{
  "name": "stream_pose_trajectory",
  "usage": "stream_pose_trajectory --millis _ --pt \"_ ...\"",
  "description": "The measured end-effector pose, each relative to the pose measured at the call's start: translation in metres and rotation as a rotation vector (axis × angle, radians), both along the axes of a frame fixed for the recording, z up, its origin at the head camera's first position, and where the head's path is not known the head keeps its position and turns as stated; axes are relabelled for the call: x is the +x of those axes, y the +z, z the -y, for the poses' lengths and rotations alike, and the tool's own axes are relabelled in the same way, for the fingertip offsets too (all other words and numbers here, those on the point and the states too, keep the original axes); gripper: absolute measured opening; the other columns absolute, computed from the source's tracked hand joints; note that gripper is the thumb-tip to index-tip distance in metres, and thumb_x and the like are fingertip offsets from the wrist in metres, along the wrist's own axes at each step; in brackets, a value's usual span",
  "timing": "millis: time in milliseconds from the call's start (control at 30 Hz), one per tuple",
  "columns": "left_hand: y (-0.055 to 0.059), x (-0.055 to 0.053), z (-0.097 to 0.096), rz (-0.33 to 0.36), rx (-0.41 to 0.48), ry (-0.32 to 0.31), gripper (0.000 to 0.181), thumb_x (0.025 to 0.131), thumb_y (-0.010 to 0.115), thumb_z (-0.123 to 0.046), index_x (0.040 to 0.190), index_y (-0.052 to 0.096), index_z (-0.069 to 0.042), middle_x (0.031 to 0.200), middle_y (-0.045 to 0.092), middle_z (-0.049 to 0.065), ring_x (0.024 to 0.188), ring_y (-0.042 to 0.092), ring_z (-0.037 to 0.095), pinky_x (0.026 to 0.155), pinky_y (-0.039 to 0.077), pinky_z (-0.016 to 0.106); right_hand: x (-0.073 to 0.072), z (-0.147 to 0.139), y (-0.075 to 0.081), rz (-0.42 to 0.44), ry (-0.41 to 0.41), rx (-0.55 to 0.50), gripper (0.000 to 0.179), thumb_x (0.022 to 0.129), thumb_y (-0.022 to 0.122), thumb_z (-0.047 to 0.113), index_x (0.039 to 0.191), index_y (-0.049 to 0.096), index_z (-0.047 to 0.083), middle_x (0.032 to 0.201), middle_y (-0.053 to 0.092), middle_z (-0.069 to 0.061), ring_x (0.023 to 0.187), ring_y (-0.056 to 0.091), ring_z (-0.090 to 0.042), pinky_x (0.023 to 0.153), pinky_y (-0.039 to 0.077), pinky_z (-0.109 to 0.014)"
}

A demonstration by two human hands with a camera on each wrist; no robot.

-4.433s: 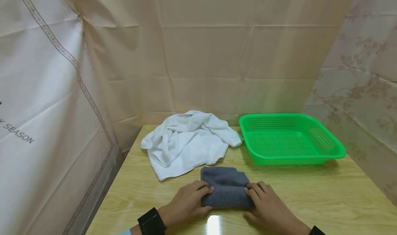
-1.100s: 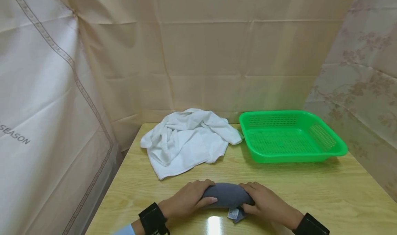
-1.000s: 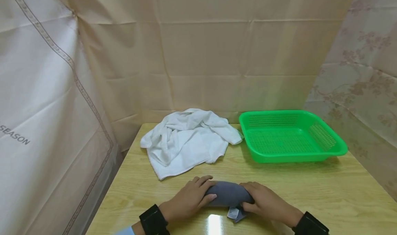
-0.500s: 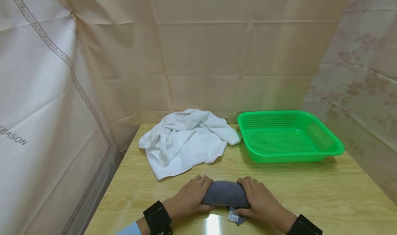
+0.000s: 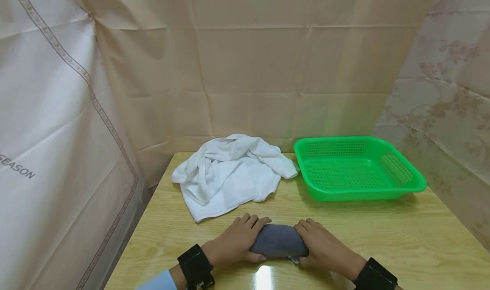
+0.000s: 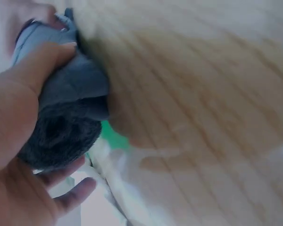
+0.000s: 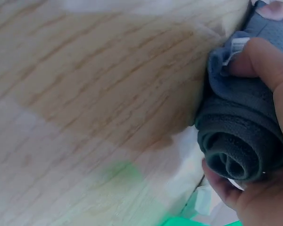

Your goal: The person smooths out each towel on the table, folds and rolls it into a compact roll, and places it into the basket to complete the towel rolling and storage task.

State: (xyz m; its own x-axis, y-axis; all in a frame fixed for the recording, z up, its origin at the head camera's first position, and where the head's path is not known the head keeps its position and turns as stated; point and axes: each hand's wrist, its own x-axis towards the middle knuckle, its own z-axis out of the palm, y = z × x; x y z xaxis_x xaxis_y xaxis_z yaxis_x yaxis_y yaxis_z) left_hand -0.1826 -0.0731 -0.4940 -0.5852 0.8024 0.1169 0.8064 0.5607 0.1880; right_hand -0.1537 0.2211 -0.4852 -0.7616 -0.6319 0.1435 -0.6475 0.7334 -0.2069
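Observation:
A dark grey towel [image 5: 278, 241], wound into a thick roll, lies crosswise near the front of the table between both hands. My left hand [image 5: 236, 241] holds its left end, thumb [image 6: 56, 56] on the near side, while a couple of fingers stretch past the end in the left wrist view. The right end is gripped by my right hand [image 5: 325, 248]. In the right wrist view the spiral layers of the towel [image 7: 233, 155] show, and the right thumb [image 7: 259, 56] presses a loose corner with a white tag [image 7: 238, 45] against the roll.
Behind the left hand a crumpled white towel [image 5: 233, 175] lies on the wooden table [image 5: 160, 239]. At the back right stands a green perforated basket [image 5: 360, 194] with nothing in it. Beige cloth [image 5: 245, 69] hangs behind the table, with more cloth at both sides.
The grey towel has gone from a flat, partly rolled piece to a full roll. Its tagged corner, hanging out half a second ago, is now mostly tucked in at the right thumb.

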Motion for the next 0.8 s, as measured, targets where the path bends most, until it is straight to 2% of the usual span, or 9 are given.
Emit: stream_pose_trajectory --millis 100,233,333,467,533,633,800 --pt "0.000 0.002 -0.004 -0.053 -0.013 0.008 0.084 0.087 0.074 -0.062 0.154 0.041 -0.022 0.129 0.050 0.000 0.107 0.047 0.016 0.087 0.047 0.036 -0.003 -0.002 0.002 0.097 0.013 -0.038 0.058 0.074 0.089 0.036 0.119 0.060 0.013 0.109 0.059 0.005 0.098 0.056 -0.015 0.085 0.052 -0.043" --pt "-0.001 0.003 -0.006 -0.069 0.011 0.019 0.075 0.088 0.078 -0.052 0.149 0.048 -0.019 0.129 0.054 -0.002 0.108 0.050 0.015 0.087 0.048 0.037 -0.003 0.001 0.006 0.171 0.001 -0.059 0.074 0.077 0.087 0.032 0.138 0.052 0.012 0.123 0.055 -0.003 0.109 0.056 -0.022 0.087 0.050 -0.051" --pt "-0.002 0.002 -0.008 -0.083 0.007 0.023 0.071 0.089 0.076 -0.050 0.145 0.050 -0.015 0.126 0.057 -0.002 0.106 0.052 0.015 0.086 0.049 0.036 0.000 0.009 0.007 0.098 -0.002 -0.022 0.081 0.082 0.081 0.040 0.150 0.044 0.014 0.133 0.051 -0.008 0.116 0.054 -0.028 0.089 0.047 -0.056" --pt "-0.003 0.000 -0.012 -0.078 -0.003 0.045 0.072 0.088 0.077 -0.051 0.144 0.050 -0.013 0.125 0.058 -0.001 0.106 0.052 0.015 0.087 0.048 0.036 0.003 0.017 0.003 -0.053 -0.020 0.032 0.087 0.086 0.070 0.069 0.150 0.047 0.014 0.136 0.053 -0.008 0.115 0.052 -0.028 0.090 0.047 -0.056" --pt "-0.003 -0.003 -0.013 -0.056 -0.007 0.055 0.074 0.087 0.078 -0.050 0.144 0.050 -0.013 0.125 0.058 0.000 0.107 0.053 0.015 0.088 0.049 0.036 0.002 0.019 -0.001 -0.095 -0.042 0.050 0.093 0.082 0.068 0.077 0.148 0.049 0.013 0.132 0.055 -0.007 0.112 0.054 -0.028 0.088 0.049 -0.053" --pt "-0.002 -0.007 -0.012 0.016 0.006 0.055 0.075 0.085 0.081 -0.046 0.144 0.050 -0.013 0.125 0.059 -0.001 0.108 0.053 0.014 0.090 0.049 0.034 -0.001 0.020 -0.006 -0.101 -0.056 0.061 0.092 0.080 0.075 0.070 0.146 0.050 0.011 0.125 0.057 -0.008 0.108 0.058 -0.028 0.087 0.052 -0.050" --pt "-0.001 -0.017 -0.009 0.161 0.066 0.016 0.078 0.080 0.086 -0.031 0.146 0.047 -0.012 0.123 0.056 -0.001 0.107 0.051 0.010 0.092 0.048 0.028 -0.009 0.021 -0.007 0.021 -0.057 0.018 0.086 0.079 0.088 0.044 0.146 0.048 0.007 0.117 0.058 -0.007 0.100 0.062 -0.025 0.083 0.055 -0.046"
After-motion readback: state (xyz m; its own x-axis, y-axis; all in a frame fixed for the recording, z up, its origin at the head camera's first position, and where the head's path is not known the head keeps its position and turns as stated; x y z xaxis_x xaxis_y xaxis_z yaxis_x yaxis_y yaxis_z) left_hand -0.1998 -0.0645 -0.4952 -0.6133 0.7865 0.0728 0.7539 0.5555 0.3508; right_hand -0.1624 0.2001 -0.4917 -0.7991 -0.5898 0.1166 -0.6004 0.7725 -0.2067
